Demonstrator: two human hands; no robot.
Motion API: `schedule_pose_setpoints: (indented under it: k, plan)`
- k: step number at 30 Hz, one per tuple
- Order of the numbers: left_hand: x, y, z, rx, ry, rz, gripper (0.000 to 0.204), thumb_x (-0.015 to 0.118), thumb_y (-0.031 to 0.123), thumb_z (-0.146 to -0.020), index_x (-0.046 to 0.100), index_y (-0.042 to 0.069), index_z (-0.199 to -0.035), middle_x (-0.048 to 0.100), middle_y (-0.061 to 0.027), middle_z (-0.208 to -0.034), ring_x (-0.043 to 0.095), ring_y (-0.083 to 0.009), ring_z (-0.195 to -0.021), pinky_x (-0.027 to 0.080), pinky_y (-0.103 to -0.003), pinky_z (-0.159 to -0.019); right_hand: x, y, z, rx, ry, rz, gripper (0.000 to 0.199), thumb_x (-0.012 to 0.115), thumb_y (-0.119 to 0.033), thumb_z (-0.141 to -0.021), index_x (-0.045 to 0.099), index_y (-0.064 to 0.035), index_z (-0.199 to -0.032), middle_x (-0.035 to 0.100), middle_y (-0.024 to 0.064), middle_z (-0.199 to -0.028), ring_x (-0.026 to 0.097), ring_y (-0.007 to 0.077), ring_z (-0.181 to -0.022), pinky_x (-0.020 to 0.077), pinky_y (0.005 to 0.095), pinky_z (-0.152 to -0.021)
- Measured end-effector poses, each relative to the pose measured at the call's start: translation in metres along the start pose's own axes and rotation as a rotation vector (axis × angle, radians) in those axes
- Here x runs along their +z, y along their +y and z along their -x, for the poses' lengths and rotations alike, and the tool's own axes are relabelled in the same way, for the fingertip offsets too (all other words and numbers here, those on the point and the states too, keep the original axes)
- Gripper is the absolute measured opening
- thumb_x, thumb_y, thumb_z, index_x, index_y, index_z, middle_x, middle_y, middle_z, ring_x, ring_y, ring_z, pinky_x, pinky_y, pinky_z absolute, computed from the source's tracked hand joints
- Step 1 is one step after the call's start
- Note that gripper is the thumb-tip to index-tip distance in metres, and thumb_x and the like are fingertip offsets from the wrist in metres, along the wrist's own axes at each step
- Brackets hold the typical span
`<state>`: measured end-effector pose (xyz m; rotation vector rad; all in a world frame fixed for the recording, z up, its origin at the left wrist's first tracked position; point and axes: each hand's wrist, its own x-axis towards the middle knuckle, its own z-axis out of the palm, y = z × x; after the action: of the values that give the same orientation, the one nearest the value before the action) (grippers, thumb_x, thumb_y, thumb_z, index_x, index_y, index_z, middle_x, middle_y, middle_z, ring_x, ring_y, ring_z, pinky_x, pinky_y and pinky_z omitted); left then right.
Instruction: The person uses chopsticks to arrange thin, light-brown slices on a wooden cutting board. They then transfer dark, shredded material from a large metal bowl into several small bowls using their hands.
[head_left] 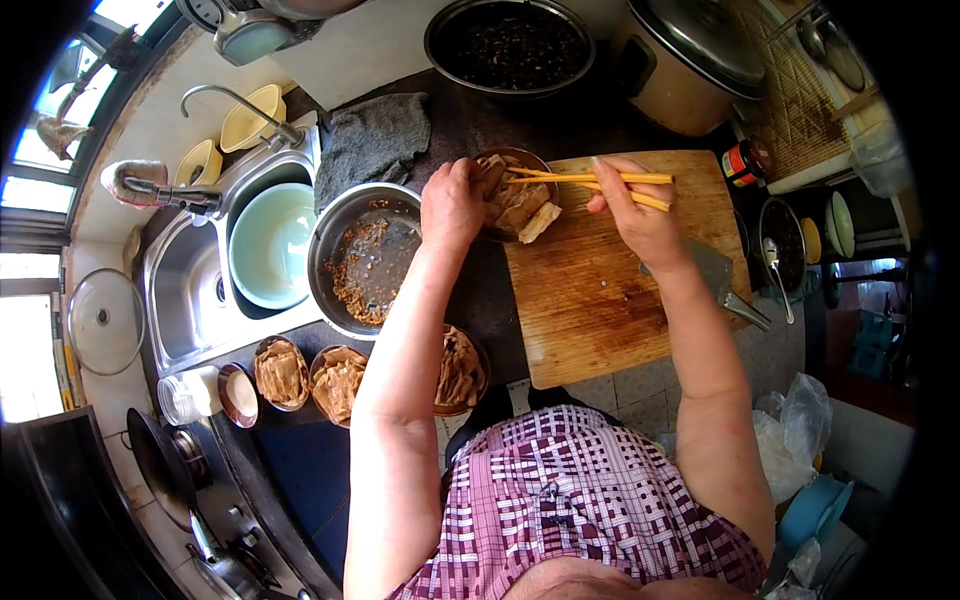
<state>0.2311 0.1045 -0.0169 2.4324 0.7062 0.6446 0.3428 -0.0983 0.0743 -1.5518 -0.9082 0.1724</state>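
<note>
A small brown bowl [520, 152] sits at the left edge of the wooden cutting board [590, 320]. Brown slices [520, 208], perhaps meat or tofu, fill it, and one paler piece leans over the near rim. My left hand [452, 203] is closed on the bowl's left side, its fingertips partly hidden. In my right hand [638, 215] is a pair of yellow chopsticks [600, 178], their tips among the slices. Under my right forearm a cleaver [712, 270] lies on the board, its handle past the right edge.
Left stand a steel basin [322, 262] with brown bits and a sink [185, 300] holding a pale green basin [270, 262]. Bowls of brown slices [282, 373] line the near counter. Behind are a dark-filled basin [508, 50], a grey cloth [375, 140] and a lidded cooker [670, 85].
</note>
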Motion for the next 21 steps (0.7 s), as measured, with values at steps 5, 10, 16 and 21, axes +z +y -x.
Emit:
schedule_pose_setpoints:
  k: [5,10,16,21]
  plan:
    - [0.003,-0.001,0.002,0.063,0.058,0.005,0.014,0.067,0.011,-0.080,0.065,0.008,-0.094,0.063,-0.0147,-0.090,0.061,-0.0369,-0.087,0.050,-0.046,-0.076,-0.004,0.020,-0.010,-0.005,-0.080,0.169,0.019,0.060,-0.014,-0.097,0.067,0.0031,-0.093,0.067,0.0059,-0.086,0.065,0.0103,-0.066,0.0529,0.0208,-0.056]
    - [0.001,0.000,0.000,0.032,0.006,-0.020,0.013,0.066,0.012,-0.083,0.066,0.012,-0.096,0.064,-0.0123,-0.094,0.062,-0.0361,-0.090,0.051,-0.044,-0.076,-0.002,0.020,-0.023,0.175,-0.076,-0.075,0.021,0.060,-0.015,-0.096,0.068,0.0035,-0.092,0.068,0.0065,-0.087,0.067,0.0104,-0.070,0.0541,0.0210,-0.057]
    - [0.001,0.001,-0.002,0.029,-0.013,-0.063,0.016,0.067,0.011,-0.082,0.068,0.012,-0.097,0.065,-0.0124,-0.094,0.063,-0.0360,-0.089,0.051,-0.044,-0.076,-0.013,0.019,-0.041,0.097,-0.235,-0.025,0.020,0.062,-0.014,-0.095,0.069,0.0047,-0.092,0.069,0.0075,-0.086,0.066,0.0106,-0.071,0.0555,0.0222,-0.059]
    - [0.002,0.006,-0.002,0.038,-0.023,-0.064,0.017,0.067,0.010,-0.082,0.068,0.011,-0.098,0.066,-0.0129,-0.094,0.063,-0.0363,-0.089,0.051,-0.044,-0.076,-0.008,0.018,-0.040,0.141,-0.201,-0.047,0.019,0.063,-0.014,-0.095,0.069,0.0039,-0.092,0.068,0.0074,-0.082,0.066,0.0111,-0.071,0.0556,0.0230,-0.059]
